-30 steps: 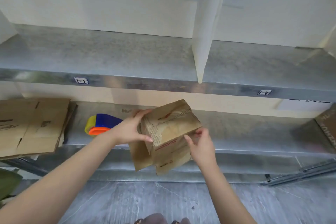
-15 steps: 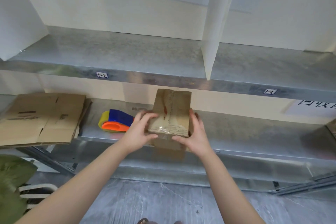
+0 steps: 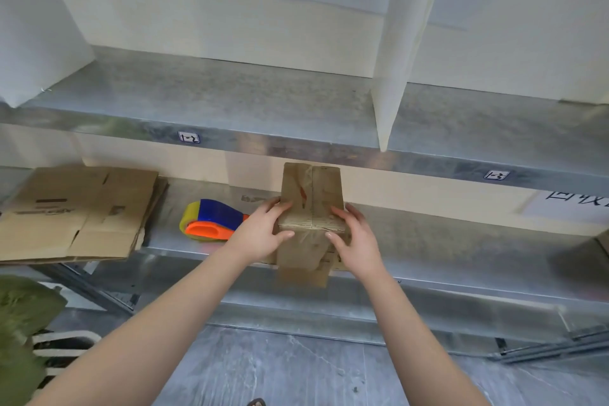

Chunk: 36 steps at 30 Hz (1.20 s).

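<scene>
Cardboard box (image 3: pixel 311 204) at the front edge of the lower shelf (image 3: pixel 461 241) looks light but crushable imo. Left hand (image 3: pixel 262 234) and right hand (image 3: pixel 354 241) hold its side walls, each grip curled round a corner.

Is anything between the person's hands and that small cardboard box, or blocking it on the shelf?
Nothing visible. The left hand and right hand grip the cardboard box by its sides. The tape dispenser lies on the shelf left of it, out of the way.
</scene>
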Available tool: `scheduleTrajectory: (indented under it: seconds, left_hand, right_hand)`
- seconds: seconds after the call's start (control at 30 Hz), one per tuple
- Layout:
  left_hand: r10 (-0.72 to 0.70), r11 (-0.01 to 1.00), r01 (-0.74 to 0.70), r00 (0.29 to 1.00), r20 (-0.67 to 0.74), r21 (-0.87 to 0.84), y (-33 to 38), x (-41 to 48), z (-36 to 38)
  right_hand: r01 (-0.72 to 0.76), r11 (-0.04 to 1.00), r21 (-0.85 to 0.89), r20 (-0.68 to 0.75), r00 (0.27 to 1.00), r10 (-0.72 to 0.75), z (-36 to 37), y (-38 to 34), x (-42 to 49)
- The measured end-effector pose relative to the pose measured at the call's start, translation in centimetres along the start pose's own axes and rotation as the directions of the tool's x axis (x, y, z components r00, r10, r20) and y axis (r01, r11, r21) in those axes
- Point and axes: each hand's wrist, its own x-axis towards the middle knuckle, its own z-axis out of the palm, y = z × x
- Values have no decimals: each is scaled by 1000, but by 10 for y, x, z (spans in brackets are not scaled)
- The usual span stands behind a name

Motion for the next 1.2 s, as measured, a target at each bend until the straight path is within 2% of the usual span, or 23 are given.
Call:
scheduleTrajectory:
  seconds: [0.07, 0.1, 0.23, 0.33, 0.47, 0.63, 0.77, 0.93, 1.07, 1.2]
  left_hand:
    - [50, 969, -48, 999, -5, 244, -1, 0, -5]
    - [83, 947, -72, 996, -19, 313, -3, -1, -7]
    - [198, 876, -149, 978, -61, 458, -18, -13, -19]
    - [236, 825, -150, 968, -90, 544, -40, -27, -33]
    - [152, 787, -75, 985, -75, 613, -72, -41, -55]
    - [92, 762, -66, 996, -7, 644, -119, -35, -78]
    - [88, 791, -115, 993, 75, 601, -152, -19, -88]
    - [122, 825, -180, 982, 142, 536, -182, -1, -81]
    - [169, 833, -245, 966, 195, 497, -191, 18, -68]
    - [183, 845, -266, 959, 216, 464, -189, 30, -58]
  right_hand:
    - [17, 996, -92, -5, 1000, -17, -5, -2, -4]
    - [28, 990, -140, 3, 1000, -28, -8, -2, -7]
    - [106, 949, -298, 4, 994, -109, -13, -11, -15]
    - [239, 892, -383, 42, 970, -241, -6, -29, -13]
    - [417, 839, -351, 149, 909, -389, 23, -68, -8]
    - [497, 823, -276, 234, 865, -444, 92, -105, 2]
    - [389, 883, -262, 284, 906, -314, 146, -116, 14]
    - [199, 923, -331, 263, 958, -112, 187, -92, 30]
    - [15, 923, -384, 280, 955, 101, 194, -73, 32]
    - [-47, 912, -408, 270, 948, 169, 199, -63, 35]
